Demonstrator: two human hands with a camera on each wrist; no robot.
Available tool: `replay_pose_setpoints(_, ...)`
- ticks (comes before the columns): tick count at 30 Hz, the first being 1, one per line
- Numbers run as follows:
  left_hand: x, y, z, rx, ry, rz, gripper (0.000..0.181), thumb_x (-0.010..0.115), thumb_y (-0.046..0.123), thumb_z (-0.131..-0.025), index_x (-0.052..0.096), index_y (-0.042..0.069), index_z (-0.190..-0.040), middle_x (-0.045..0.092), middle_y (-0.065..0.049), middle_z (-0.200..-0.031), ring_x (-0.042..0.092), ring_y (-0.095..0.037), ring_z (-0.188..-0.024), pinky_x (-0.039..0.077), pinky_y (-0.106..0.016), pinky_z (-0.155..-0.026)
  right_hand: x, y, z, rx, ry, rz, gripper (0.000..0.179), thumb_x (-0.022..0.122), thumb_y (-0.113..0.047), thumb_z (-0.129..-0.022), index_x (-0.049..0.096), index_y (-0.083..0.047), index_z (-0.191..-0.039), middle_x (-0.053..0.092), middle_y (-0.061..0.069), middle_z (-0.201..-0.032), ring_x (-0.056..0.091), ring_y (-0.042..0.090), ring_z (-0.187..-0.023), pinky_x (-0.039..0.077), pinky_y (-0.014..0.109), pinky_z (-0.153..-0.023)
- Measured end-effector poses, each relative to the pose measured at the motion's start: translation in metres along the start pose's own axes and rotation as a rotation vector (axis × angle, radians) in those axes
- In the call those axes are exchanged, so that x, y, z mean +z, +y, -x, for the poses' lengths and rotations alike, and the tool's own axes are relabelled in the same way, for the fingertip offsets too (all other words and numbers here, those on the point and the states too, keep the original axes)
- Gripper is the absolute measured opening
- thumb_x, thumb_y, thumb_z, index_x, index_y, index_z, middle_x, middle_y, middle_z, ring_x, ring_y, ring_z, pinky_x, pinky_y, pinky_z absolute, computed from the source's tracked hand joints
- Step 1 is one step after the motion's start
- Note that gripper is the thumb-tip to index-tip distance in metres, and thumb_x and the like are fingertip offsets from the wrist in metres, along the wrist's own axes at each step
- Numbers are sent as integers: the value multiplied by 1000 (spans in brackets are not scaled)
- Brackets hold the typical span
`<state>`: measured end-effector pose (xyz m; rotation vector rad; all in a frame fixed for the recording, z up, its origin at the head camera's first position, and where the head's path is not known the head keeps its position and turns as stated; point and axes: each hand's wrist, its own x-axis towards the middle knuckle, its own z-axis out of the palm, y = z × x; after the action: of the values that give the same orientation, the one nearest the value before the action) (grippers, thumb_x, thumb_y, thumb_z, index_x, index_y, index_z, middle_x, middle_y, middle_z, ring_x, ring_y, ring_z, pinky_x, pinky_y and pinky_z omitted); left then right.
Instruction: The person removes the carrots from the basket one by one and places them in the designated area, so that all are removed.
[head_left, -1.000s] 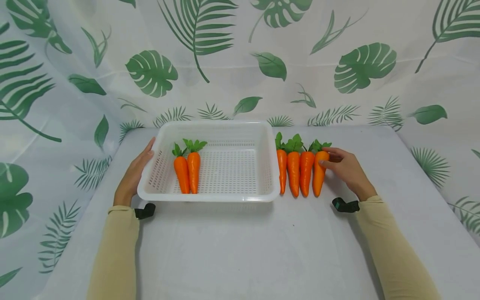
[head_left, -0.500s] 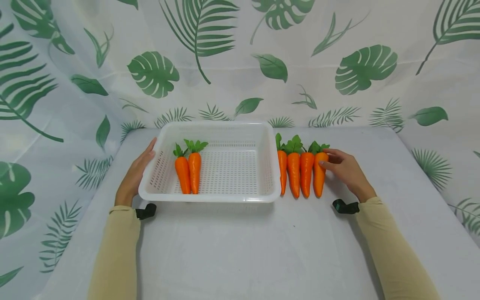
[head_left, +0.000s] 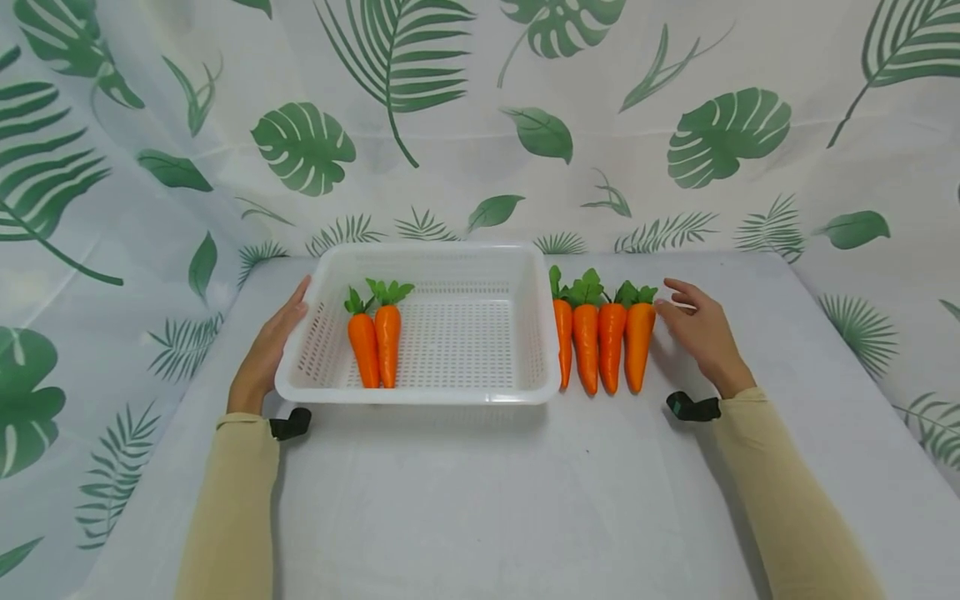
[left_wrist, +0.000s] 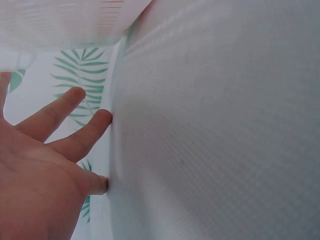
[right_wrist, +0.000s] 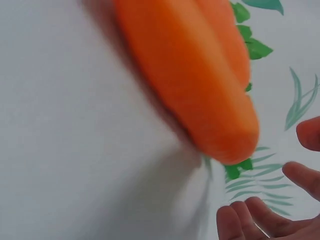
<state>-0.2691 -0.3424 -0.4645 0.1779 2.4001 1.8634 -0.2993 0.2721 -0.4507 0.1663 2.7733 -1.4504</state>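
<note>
A white perforated plastic basket [head_left: 420, 397] holds two orange carrots with green tops, a left one [head_left: 363, 348] and a right one [head_left: 387, 343]. My left hand [head_left: 262, 354] rests along the basket's left wall. In the left wrist view its fingers [left_wrist: 82, 142] are straight and spread, near the tabletop. To the basket's right, several carrots lie side by side, tops pointing away. My right hand [head_left: 703, 337] is beside the rightmost carrot [head_left: 639, 346], fingers loosely bent and holding nothing. The right wrist view shows that hand [right_wrist: 272, 220] apart from the carrot's thick end.
A white cloth covers the table [head_left: 480, 500]. Behind and to the left hangs a white curtain [head_left: 457, 167] with green leaf prints. A black wrist camera [head_left: 692, 408] sits at the right cuff, another [head_left: 291, 422] at the left.
My right hand has let go of the rightmost carrot and drawn back slightly to the right. The left hand, basket and carrots have stayed in place.
</note>
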Motion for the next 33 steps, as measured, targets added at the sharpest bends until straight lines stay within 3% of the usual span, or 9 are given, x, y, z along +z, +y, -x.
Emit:
replay_pose_setpoints(6, -1, 3, 0, 0, -3, -2, 65, 37, 53, -116, 11, 37, -173, 13, 4, -179, 34, -28, -150, 45, -15, -99, -3, -17, -5, -46, 58, -50, 63, 49, -37, -113, 36, -8, -168, 34, 29, -167, 36, 49, -149, 35, 66, -116)
replay_pose_setpoints(14, 1, 6, -2, 6, -4, -4, 66, 38, 53, -115, 11, 36, -173, 14, 5, -179, 34, -23, -148, 44, -14, -101, 6, -44, -12, -107, 67, -115, 60, 51, -36, -113, 42, -10, -165, 38, 23, -167, 39, 42, -149, 36, 60, -118)
replay_pose_setpoints(22, 1, 5, 2, -24, 10, -16, 64, 37, 55, -115, 12, 41, -172, 13, 5, -179, 34, -25, -148, 43, -13, -99, 33, -90, -18, -237, -16, -207, 57, 54, -35, -111, 47, -11, -163, 43, 18, -164, 45, 37, -147, 36, 57, -119)
replay_pose_setpoints(33, 2, 5, 0, -18, 6, -15, 62, 37, 54, -115, 13, 43, -172, 12, 7, -179, 31, -27, -151, 43, -13, -100, 66, -152, -25, -288, -160, -258, 57, 53, -42, -112, 45, -22, -165, 43, 8, -167, 45, 29, -148, 35, 52, -121)
